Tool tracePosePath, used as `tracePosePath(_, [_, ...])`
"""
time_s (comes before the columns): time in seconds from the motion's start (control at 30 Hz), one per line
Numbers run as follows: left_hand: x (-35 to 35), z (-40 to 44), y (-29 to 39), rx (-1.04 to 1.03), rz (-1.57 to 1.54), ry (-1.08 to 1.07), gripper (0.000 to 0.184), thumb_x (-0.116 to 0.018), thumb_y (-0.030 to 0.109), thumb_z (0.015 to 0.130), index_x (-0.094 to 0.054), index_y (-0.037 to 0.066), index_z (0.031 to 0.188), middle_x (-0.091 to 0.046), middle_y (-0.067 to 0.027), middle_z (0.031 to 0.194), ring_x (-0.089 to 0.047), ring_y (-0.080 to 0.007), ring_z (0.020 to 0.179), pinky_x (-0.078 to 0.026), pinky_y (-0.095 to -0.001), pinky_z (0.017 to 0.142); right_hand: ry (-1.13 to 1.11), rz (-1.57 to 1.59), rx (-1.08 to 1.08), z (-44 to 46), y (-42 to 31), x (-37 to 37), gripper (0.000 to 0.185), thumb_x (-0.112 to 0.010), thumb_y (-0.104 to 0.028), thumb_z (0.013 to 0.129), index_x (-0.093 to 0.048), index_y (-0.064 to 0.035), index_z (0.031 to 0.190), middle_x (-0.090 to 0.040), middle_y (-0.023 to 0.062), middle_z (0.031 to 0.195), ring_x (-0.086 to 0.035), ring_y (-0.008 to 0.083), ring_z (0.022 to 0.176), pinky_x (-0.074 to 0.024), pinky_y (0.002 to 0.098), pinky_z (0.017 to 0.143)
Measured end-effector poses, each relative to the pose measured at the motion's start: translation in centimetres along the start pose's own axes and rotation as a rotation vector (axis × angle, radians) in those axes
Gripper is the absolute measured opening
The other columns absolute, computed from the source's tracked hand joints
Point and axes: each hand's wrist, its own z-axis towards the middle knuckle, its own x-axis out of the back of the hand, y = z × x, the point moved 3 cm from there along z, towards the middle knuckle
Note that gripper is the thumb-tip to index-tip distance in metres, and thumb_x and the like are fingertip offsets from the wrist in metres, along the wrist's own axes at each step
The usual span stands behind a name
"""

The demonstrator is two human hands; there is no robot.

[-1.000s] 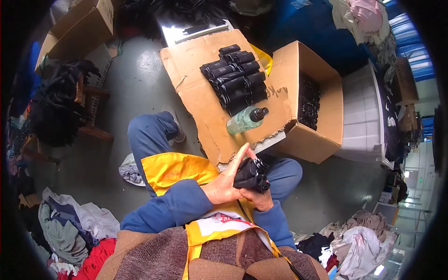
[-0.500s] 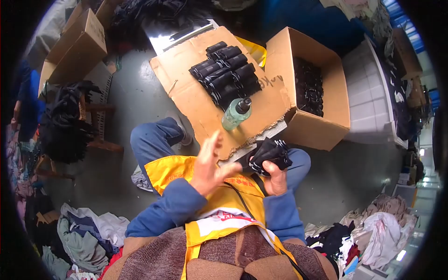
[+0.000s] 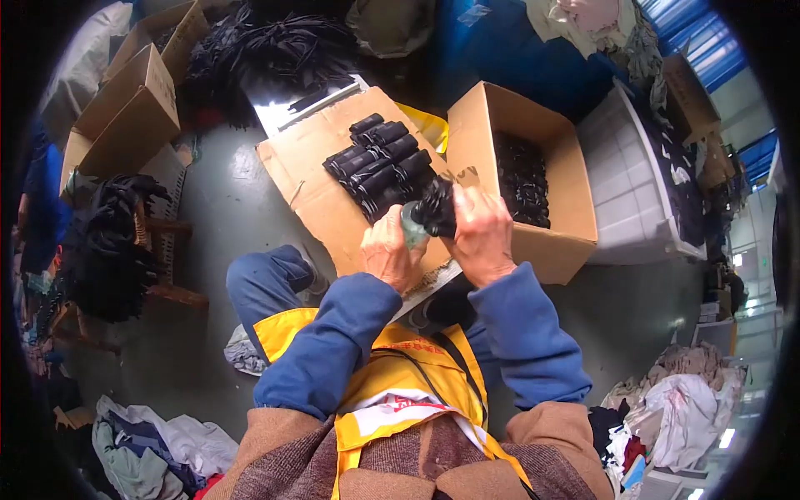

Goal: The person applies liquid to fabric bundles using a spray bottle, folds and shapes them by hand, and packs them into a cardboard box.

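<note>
At centre, fingers closed, our left hand (image 3: 388, 250) grips a green bottle (image 3: 412, 225), our right hand (image 3: 482, 231) a black bundle (image 3: 437, 208) that slack hold could unroll.

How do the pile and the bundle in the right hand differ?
- Support: the pile lies on the cardboard; the bundle is gripped by the right hand, next to the bottle in the left hand.
- Size: the pile is many rolls; the bundle is a single handful.
- Visibility: the pile is mostly in view; the bundle is partly covered by fingers.

Shared: both black.
</note>
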Motion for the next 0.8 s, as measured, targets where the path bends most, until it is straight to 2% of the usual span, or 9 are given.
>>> tracePosePath(0.03, [-0.1,-0.3,-0.1,0.009,-0.019,0.013,0.060,-0.075,0.018,0.068,-0.047,0.002,0.119,-0.059,-0.0167,0.097,-0.059,-0.0350,0.089,-0.047,-0.0423,0.072,-0.016,-0.007,0.025,0.0,-0.3,0.2,0.034,-0.067,-0.014,0.069,-0.057,0.0000,0.099,-0.056,0.0132,0.081,-0.057,0.0316,0.078,-0.0443,0.0402,0.073])
tracePosePath(0.2, [0.0,-0.1,-0.9,-0.039,-0.055,0.031,0.056,-0.073,0.017,0.070,-0.047,0.002,0.117,-0.059,-0.0163,0.095,-0.059,-0.0358,0.087,-0.049,-0.0429,0.075,-0.276,-0.022,0.253,-3.0,-1.2,0.7,0.024,-0.061,-0.004,0.065,-0.055,-0.0060,0.088,-0.054,0.0101,0.077,-0.056,0.0289,0.075,-0.0438,0.0389,0.068])
tracePosePath(0.27, [0.1,-0.3,-1.1,-0.049,-0.110,-0.003,0.053,-0.071,0.015,0.072,-0.047,0.003,0.117,-0.059,-0.0165,0.096,-0.059,-0.0356,0.087,-0.049,-0.0433,0.074,-0.218,-0.144,0.204,-2.7,0.4,2.1,0.011,-0.055,-0.006,0.074,-0.054,-0.0077,0.084,-0.052,0.0090,0.073,-0.055,0.0264,0.069,-0.0434,0.0385,0.066])
tracePosePath(0.33, [0.6,-0.3,-0.8,-0.054,-0.124,-0.017,0.050,-0.071,0.015,0.072,-0.048,0.004,0.116,-0.060,-0.0162,0.096,-0.059,-0.0351,0.087,-0.049,-0.0434,0.073,-0.077,-0.233,0.139,-0.3,1.3,5.2,0.019,-0.056,-0.005,0.073,-0.056,-0.0057,0.092,-0.054,0.0083,0.074,-0.057,0.0259,0.070,-0.0435,0.0391,0.066])
tracePosePath(0.43, [0.5,-0.2,-0.3,-0.077,-0.134,-0.044,0.048,-0.071,0.015,0.072,-0.049,0.004,0.113,-0.060,-0.0163,0.095,-0.059,-0.0351,0.087,-0.049,-0.0433,0.073,0.117,-0.159,0.323,2.8,-0.5,6.2,0.017,-0.058,-0.008,0.074,-0.055,-0.0070,0.091,-0.052,0.0074,0.071,-0.056,0.0238,0.067,-0.0434,0.0380,0.066])
tracePosePath(0.57, [0.9,-0.1,-0.7,-0.042,-0.135,-0.015,0.054,-0.072,0.014,0.069,-0.049,0.003,0.117,-0.061,-0.0169,0.095,-0.060,-0.0354,0.088,-0.049,-0.0433,0.074,-0.141,-0.361,0.392,3.5,-2.8,3.3,0.011,-0.054,-0.009,0.076,-0.052,-0.0056,0.086,-0.055,0.0092,0.075,-0.057,0.0251,0.070,-0.0462,0.0361,0.069])
tracePosePath(0.67, [1.2,-0.5,-1.3,-0.035,-0.134,-0.050,0.059,-0.073,0.015,0.068,-0.048,0.004,0.120,-0.062,-0.0162,0.097,-0.061,-0.0346,0.089,-0.048,-0.0423,0.077,-0.267,-0.139,0.517,3.9,-2.4,3.7,0.013,-0.059,-0.012,0.074,-0.052,-0.0064,0.084,-0.055,0.0089,0.074,-0.058,0.0256,0.071,-0.0462,0.0367,0.070])
tracePosePath(0.73, [1.8,-0.2,-1.6,-0.057,-0.129,-0.085,0.061,-0.073,0.014,0.068,-0.047,0.005,0.122,-0.063,-0.0157,0.098,-0.061,-0.0342,0.090,-0.047,-0.0416,0.080,-0.290,-0.043,0.519,3.9,-1.2,4.8,0.006,-0.056,-0.010,0.076,-0.053,-0.0084,0.080,-0.055,0.0082,0.070,-0.060,0.0234,0.069,-0.0462,0.0360,0.066])
tracePosePath(0.8, [2.2,0.3,-2.0,-0.125,-0.203,-0.185,0.063,-0.073,0.013,0.068,-0.045,0.007,0.124,-0.063,-0.0142,0.100,-0.061,-0.0335,0.091,-0.043,-0.0406,0.085,-0.217,-0.047,0.444,3.9,0.5,4.8,0.014,-0.059,-0.008,0.073,-0.054,-0.0080,0.086,-0.056,0.0089,0.073,-0.060,0.0270,0.071,-0.0472,0.0392,0.067])
